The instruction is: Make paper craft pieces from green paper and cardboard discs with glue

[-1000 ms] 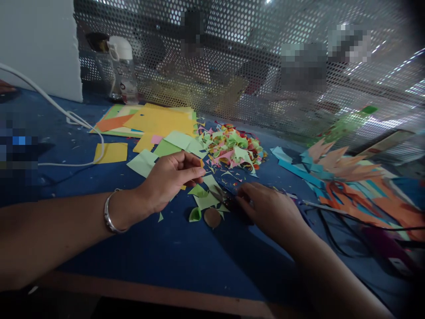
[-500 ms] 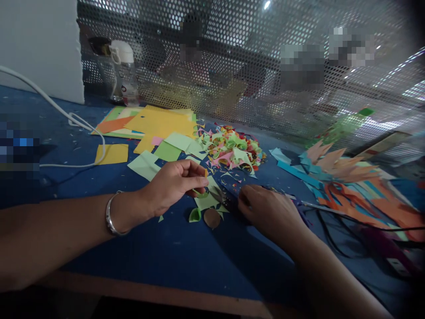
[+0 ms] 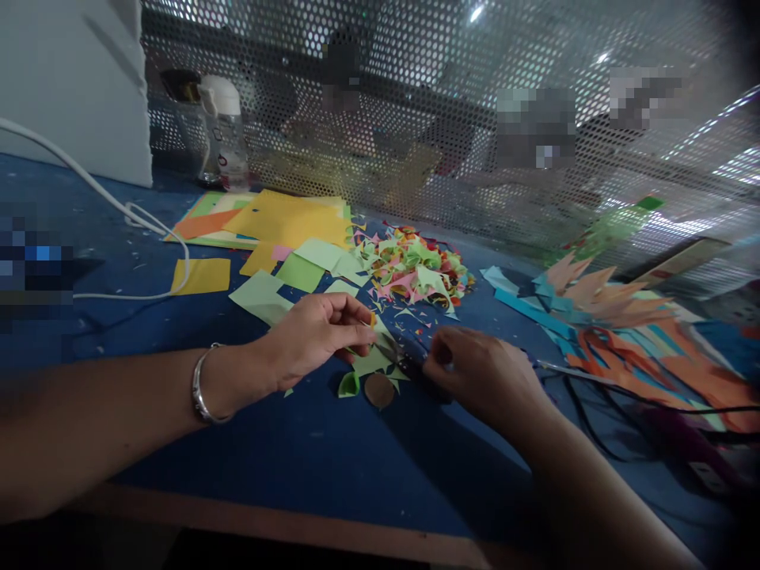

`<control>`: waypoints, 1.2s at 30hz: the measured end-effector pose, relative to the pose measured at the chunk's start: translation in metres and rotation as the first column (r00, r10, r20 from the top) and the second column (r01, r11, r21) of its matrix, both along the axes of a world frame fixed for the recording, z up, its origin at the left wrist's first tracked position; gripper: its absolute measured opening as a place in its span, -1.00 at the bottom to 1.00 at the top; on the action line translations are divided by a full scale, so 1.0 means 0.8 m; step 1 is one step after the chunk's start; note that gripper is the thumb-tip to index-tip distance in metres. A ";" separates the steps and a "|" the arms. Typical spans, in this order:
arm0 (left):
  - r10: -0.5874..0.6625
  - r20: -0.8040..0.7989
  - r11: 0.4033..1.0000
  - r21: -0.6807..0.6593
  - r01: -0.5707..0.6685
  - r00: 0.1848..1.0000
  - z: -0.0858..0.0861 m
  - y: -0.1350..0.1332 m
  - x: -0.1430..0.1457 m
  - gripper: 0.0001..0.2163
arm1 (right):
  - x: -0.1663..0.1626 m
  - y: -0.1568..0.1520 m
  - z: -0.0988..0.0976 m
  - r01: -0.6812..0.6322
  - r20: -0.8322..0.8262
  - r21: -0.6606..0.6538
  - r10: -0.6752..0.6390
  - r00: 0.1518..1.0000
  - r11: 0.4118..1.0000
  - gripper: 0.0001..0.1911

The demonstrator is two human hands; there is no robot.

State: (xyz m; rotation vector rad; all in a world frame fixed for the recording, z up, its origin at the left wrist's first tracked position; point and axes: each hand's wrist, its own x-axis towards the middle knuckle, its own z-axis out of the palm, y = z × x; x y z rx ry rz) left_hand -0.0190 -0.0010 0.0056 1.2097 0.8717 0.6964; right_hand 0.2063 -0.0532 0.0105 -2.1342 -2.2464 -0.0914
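Now left hand (image 3: 314, 334) fingers tight on green scrap (image 3: 369, 362), right hand (image 3: 482, 372) fingers tight round scissors (image 3: 404, 363)

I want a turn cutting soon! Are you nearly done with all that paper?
Not nearly. Done: a pile of scraps and cut orange and blue shapes. In hand: the left hand pinches a green piece while the right hand grips scissors. Left: a stack of sheets looks uncut.

My left hand (image 3: 314, 336) pinches a light green paper scrap (image 3: 369, 362); my right hand (image 3: 484, 372) grips dark scissors (image 3: 406, 364) on the blue bench (image 3: 297, 455).
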 end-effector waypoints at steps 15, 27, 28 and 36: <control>-0.143 -0.120 0.989 -0.047 0.139 0.982 0.003 -0.004 0.005 -0.84 | -0.015 -0.013 0.001 -0.361 -0.272 0.251 0.423 0.864 0.898 -0.89; -0.185 -0.158 0.982 -0.072 0.175 0.970 0.006 -0.006 0.005 -0.86 | -0.012 -0.014 -0.004 -0.407 -0.281 0.173 0.441 0.852 0.897 -0.91; -0.193 -0.167 0.981 -0.070 0.183 0.967 0.007 -0.006 0.005 -0.86 | -0.012 -0.014 -0.004 -0.402 -0.281 0.173 0.436 0.855 0.899 -0.91; -0.258 -0.142 0.965 -0.089 0.247 0.956 0.006 -0.003 0.002 -0.86 | -0.013 -0.014 -0.003 -0.421 -0.288 0.149 0.446 0.847 0.895 -0.92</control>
